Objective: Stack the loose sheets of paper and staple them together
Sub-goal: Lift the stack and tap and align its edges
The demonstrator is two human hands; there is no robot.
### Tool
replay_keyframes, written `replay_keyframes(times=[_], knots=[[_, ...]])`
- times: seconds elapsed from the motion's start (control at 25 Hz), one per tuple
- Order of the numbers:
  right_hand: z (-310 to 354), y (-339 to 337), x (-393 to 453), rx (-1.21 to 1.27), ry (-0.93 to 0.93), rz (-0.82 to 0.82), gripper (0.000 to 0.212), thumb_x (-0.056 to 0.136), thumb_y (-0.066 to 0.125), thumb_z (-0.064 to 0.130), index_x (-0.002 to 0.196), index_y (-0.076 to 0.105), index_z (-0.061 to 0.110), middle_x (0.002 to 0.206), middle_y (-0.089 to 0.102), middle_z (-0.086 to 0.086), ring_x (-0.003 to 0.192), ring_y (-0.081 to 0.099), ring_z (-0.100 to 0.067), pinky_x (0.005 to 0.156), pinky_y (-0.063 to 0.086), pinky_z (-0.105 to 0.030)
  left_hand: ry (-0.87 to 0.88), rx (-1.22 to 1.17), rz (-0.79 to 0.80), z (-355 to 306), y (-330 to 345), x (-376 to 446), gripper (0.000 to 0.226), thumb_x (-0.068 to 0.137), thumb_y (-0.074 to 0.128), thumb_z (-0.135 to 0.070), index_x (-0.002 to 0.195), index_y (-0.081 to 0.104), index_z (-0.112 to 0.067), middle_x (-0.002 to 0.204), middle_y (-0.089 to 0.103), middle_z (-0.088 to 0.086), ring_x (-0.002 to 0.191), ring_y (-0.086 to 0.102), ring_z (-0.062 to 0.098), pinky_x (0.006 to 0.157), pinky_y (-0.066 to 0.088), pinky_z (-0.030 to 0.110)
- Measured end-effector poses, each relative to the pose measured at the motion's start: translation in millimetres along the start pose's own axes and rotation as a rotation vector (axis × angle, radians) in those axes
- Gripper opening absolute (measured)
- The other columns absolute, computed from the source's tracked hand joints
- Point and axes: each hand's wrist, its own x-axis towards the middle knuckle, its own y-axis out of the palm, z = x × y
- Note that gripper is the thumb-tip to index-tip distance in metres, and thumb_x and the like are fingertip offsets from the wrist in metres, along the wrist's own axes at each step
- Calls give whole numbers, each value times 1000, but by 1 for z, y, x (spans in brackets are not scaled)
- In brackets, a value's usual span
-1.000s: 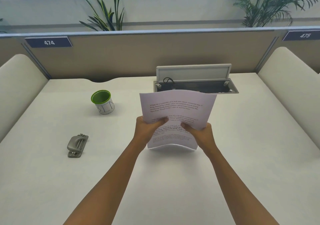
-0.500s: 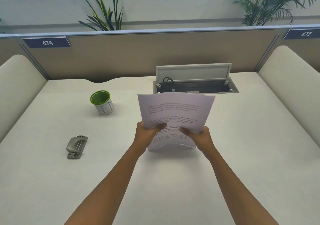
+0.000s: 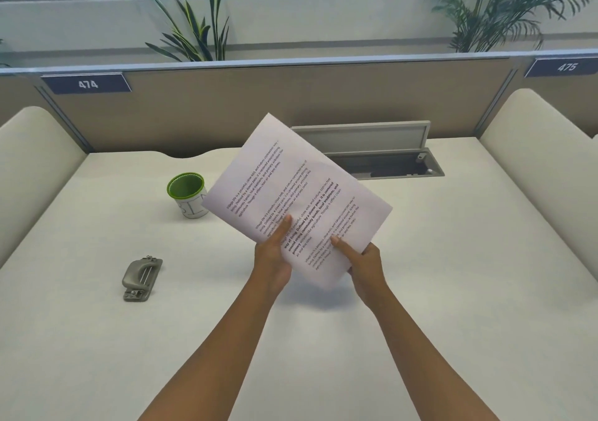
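Head view: how many sheets make up the stack of paper [image 3: 296,199] cannot be told, since only the top printed page shows and the edges read as 1 thin line. Its text is mostly too small to read; a bold line in the middle can be partly made out. The fingers of both hands are hidden behind the sheets, so only thumbs and backs of hands show. The stack's upper corner covers the left part of the open cable tray [image 3: 385,157] at the back of the table [image 3: 485,291].

The stack is white with several short black paragraphs, held off the table above its middle and turned so that 1 corner points up and away and another points down toward the person. The left hand [image 3: 273,260] grips the lower left edge with its thumb pressed on the printed face. The right hand [image 3: 364,267] grips the lower right edge, thumb likewise on the page.

A gray stapler [image 3: 142,280] lies flat on the table well to the left of the hands. A green-rimmed white cup [image 3: 188,199] stands just beside the stack's left corner. Partition tags read 474 [image 3: 88,84] and 475 [image 3: 567,66].
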Motion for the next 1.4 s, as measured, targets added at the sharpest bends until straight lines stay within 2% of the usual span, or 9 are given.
replay_keyframes(times=[0.16,0.32,0.48,0.6,0.84,0.96,1.04,1.24,1.4], knots=[[1,-9,8,-89,-17,-85,35,86,75,7,120,68,4,114,76,-10,103,74,-29,89,59,-44,-66,12,-116,-1,-9,-1,52,88,70,-7,138,56,-11,133,66,14,122,64,33,101,51,55],[13,-41,9,-217,2,-64,32,87,75,8,118,70,4,112,77,-10,99,75,-30,84,61,-43,-108,60,-209,-30,-36,7,41,89,68,-7,129,63,-12,126,70,11,114,68,29,94,57,46],[25,-65,7,-313,21,-17,30,87,75,10,115,72,5,107,78,-7,97,76,-27,74,62,-32,-83,428,-277,-63,-58,12,40,82,76,-9,122,67,-13,114,75,8,91,71,23,75,58,34],[29,-68,5,-351,20,16,29,87,76,13,114,72,5,107,79,-8,93,77,-26,70,62,-28,-149,684,-162,-73,-57,11,40,78,82,-12,116,70,-9,110,77,10,87,74,26,73,59,37],[27,-55,8,-469,-102,-76,14,86,77,18,99,74,15,98,77,-1,91,74,-23,80,61,-35,-52,773,-100,-61,-38,5,36,73,85,-5,107,72,-12,106,77,9,96,73,29,86,60,45],[29,-50,7,-449,-187,-90,14,89,74,11,99,70,21,95,74,3,88,72,-19,73,59,-21,60,750,-104,-55,-35,2,40,64,85,-15,102,73,-22,104,77,2,97,71,24,83,57,37],[30,-49,7,-435,-204,-90,16,89,73,11,98,70,23,96,74,4,87,72,-17,72,58,-19,96,746,-110,-54,-34,1,41,63,85,-18,103,73,-22,106,77,2,96,71,24,82,57,36],[24,-55,4,-421,-131,-70,16,85,78,18,101,73,20,98,77,5,88,74,-11,73,59,-20,68,790,-108,-53,-39,-3,35,75,85,-13,107,72,-18,107,76,1,98,71,20,78,55,29],[18,-57,5,-430,-64,-72,22,85,78,21,107,72,18,105,76,4,96,73,-12,80,56,-26,33,784,-99,-42,-45,-8,38,75,85,-10,110,73,-16,110,77,2,105,71,21,89,55,35]])
